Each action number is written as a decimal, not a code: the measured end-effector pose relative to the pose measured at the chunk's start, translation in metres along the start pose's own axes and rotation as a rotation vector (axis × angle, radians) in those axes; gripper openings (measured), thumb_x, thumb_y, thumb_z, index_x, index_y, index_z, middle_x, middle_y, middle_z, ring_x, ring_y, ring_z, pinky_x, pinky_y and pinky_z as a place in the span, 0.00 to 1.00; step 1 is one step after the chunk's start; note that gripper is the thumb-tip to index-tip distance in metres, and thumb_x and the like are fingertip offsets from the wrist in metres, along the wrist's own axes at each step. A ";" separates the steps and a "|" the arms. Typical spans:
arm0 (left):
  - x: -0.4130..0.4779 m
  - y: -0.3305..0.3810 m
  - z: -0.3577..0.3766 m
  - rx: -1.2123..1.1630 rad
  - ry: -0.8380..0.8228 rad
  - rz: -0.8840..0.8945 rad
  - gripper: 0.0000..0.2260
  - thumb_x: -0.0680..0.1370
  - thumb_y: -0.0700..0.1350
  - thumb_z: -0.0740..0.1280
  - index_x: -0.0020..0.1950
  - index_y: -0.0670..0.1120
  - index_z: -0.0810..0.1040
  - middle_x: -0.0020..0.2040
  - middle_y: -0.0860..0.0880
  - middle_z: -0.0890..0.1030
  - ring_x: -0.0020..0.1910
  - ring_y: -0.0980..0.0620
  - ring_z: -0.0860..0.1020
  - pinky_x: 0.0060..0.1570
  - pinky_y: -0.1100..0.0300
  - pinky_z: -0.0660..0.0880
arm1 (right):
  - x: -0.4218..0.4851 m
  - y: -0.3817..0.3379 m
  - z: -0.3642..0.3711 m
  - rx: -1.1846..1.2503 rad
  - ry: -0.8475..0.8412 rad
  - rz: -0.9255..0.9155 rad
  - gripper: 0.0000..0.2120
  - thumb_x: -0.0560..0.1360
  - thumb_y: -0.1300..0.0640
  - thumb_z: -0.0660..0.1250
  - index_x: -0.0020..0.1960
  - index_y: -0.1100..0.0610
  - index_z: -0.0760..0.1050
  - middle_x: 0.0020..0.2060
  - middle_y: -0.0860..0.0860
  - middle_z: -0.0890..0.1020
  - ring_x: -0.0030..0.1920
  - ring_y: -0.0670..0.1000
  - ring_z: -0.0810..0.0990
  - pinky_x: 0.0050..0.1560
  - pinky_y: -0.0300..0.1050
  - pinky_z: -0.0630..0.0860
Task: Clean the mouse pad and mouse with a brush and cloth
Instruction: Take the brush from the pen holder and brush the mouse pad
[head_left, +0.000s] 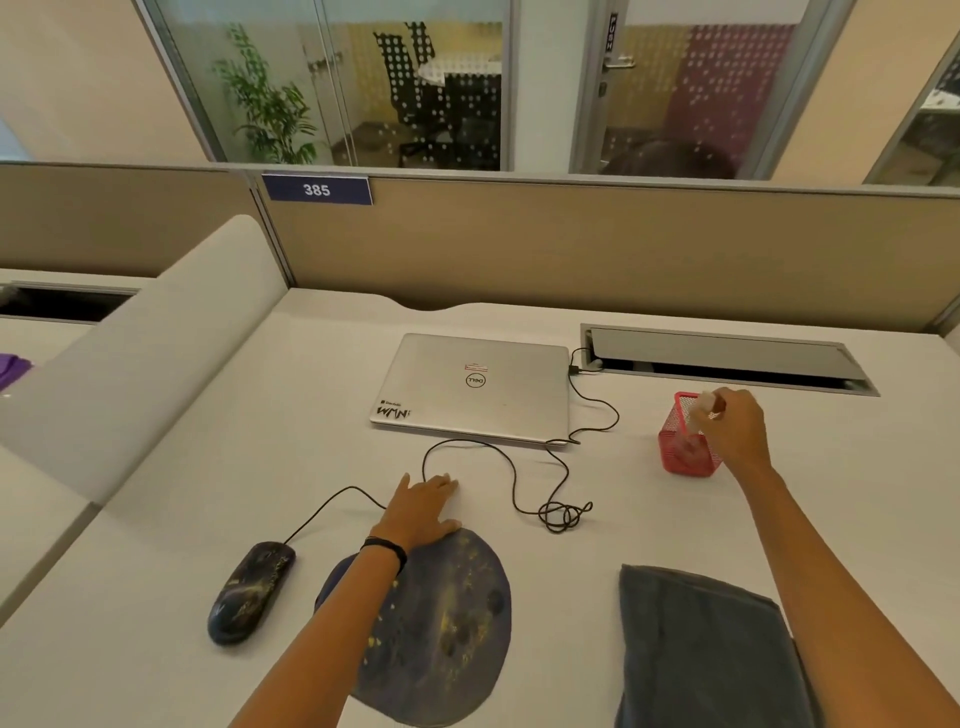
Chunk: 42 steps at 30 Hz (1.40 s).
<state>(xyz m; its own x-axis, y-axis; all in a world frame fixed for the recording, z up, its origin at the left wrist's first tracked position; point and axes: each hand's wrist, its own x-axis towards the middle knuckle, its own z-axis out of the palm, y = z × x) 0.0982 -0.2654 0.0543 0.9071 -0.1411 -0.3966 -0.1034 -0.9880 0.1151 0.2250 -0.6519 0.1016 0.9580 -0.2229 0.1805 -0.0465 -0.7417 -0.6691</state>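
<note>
Head cam: right hand has its fingers curled round the brush at the red holder. It looks light and stiff, so a handle grip should be fine. Left hand lies flat, fingers straight, on the far edge of the pad. Mouse sits just left of it, cloth to the right.
</note>
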 end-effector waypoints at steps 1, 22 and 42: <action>0.000 0.000 0.000 0.008 -0.003 0.005 0.30 0.79 0.56 0.58 0.77 0.47 0.52 0.77 0.48 0.54 0.74 0.49 0.60 0.74 0.47 0.45 | -0.003 0.000 0.000 -0.019 0.012 -0.006 0.04 0.72 0.63 0.67 0.42 0.64 0.74 0.43 0.62 0.77 0.39 0.55 0.73 0.40 0.45 0.67; -0.014 -0.023 0.014 -0.072 0.001 0.123 0.42 0.68 0.72 0.44 0.77 0.50 0.50 0.78 0.51 0.49 0.76 0.53 0.51 0.72 0.43 0.35 | -0.171 -0.111 0.016 0.520 0.298 -0.296 0.04 0.76 0.56 0.62 0.51 0.50 0.71 0.46 0.45 0.80 0.43 0.46 0.81 0.38 0.34 0.79; -0.028 -0.025 0.020 0.085 0.035 0.147 0.31 0.79 0.57 0.57 0.77 0.48 0.49 0.78 0.49 0.48 0.77 0.50 0.49 0.72 0.41 0.38 | -0.224 -0.162 0.095 -0.181 -0.749 -0.488 0.14 0.77 0.60 0.62 0.61 0.56 0.77 0.57 0.56 0.79 0.57 0.54 0.76 0.60 0.43 0.71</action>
<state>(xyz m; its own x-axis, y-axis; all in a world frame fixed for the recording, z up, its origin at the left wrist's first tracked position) 0.0677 -0.2377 0.0445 0.8931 -0.2841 -0.3488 -0.2693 -0.9587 0.0912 0.0448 -0.4218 0.1015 0.8132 0.5641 -0.1431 0.4294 -0.7476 -0.5067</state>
